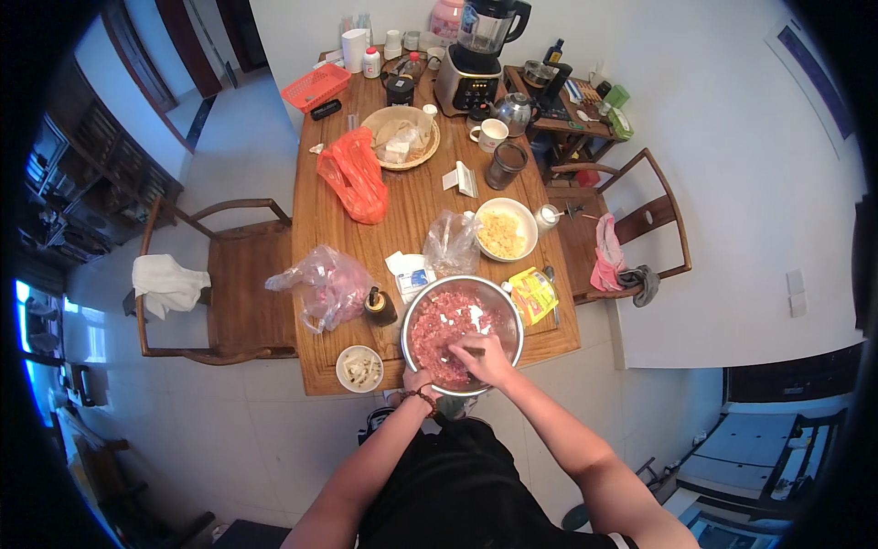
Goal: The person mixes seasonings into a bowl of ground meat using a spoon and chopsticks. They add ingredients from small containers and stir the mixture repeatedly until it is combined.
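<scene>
A large stainless steel bowl of raw minced meat stands at the near edge of the wooden table. My left hand grips the bowl's near-left rim. Inside the bowl, my right hand is closed around the handle of a utensil; its lower end is hard to make out in the meat. Left of the bowl are a dark bottle and a small white bowl holding pale pieces. A yellow packet lies just right of the steel bowl.
Behind the steel bowl are a clear plastic bag and a white bowl of yellow crumbly food. A bag with pink contents lies at left. Farther back are a red bag, a basket and a blender. Wooden chairs flank the table.
</scene>
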The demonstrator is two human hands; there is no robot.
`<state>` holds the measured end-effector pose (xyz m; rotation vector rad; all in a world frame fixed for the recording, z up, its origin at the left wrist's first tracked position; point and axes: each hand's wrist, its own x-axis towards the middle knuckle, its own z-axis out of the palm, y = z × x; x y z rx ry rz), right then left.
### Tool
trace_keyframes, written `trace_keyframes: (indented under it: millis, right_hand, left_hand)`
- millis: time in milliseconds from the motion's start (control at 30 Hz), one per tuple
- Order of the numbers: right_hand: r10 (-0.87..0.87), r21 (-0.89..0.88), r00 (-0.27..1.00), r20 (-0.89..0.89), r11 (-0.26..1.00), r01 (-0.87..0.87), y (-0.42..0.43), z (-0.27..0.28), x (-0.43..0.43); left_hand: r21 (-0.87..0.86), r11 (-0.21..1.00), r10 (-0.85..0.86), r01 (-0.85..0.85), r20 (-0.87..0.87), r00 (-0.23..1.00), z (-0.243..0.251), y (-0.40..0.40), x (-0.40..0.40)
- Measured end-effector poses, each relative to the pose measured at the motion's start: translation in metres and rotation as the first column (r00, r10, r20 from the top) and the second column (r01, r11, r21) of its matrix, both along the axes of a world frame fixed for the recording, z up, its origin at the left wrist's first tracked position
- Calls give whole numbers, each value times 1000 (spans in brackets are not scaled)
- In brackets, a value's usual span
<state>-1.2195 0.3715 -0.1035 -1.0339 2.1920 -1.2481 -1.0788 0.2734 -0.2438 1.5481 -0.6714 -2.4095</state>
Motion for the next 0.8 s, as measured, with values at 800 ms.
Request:
trace_keyframes:
  millis: [800]
  right_hand:
    - [-238, -73, 951, -196, 971, 228, 10, -2, -52]
  left_hand:
    - [63, 993, 100, -98, -34, 994, 58, -14, -13]
